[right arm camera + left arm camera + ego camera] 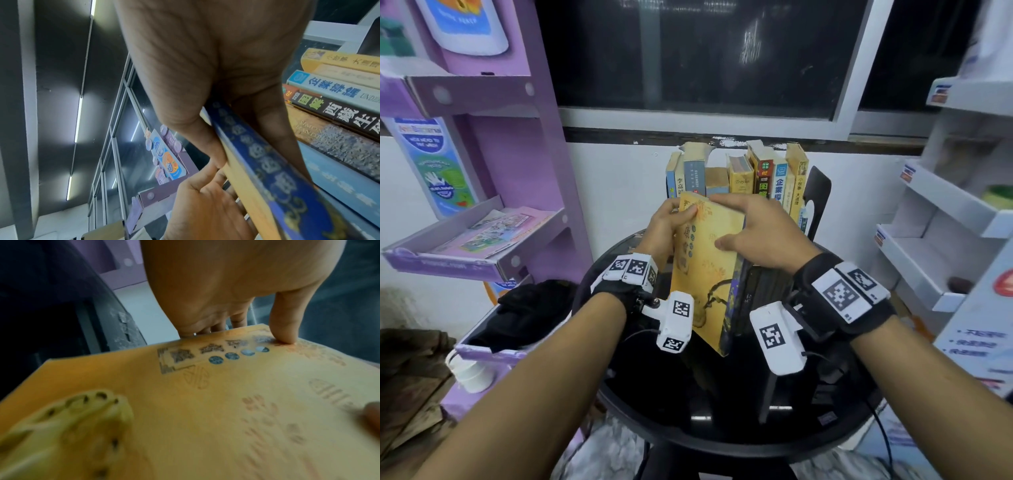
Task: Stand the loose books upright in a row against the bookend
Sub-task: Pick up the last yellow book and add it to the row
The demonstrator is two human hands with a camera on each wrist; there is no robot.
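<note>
Both hands hold a yellow book [705, 270] with a blue spine tilted over the round black table [722, 418]. My left hand [676, 216] grips its top left corner, with the thumb [287, 331] on the cover [205, 402] and the fingers behind the top edge. At the top right, my right hand [736, 222] pinches the book, thumb on the cover and fingers past the blue spine [267, 170]. Behind stands a row of upright books [739, 174] ending at a black bookend [820, 192] on the right. A dark book [763, 284] lies right of the yellow one.
A purple display rack [517, 164] stands close on the left, and its low tray holds a black cloth [534, 308]. White shelves [945, 219] stand on the right. Wall and a dark window [705, 54] are behind the row. The table's near half [722, 387] shows bare glossy black.
</note>
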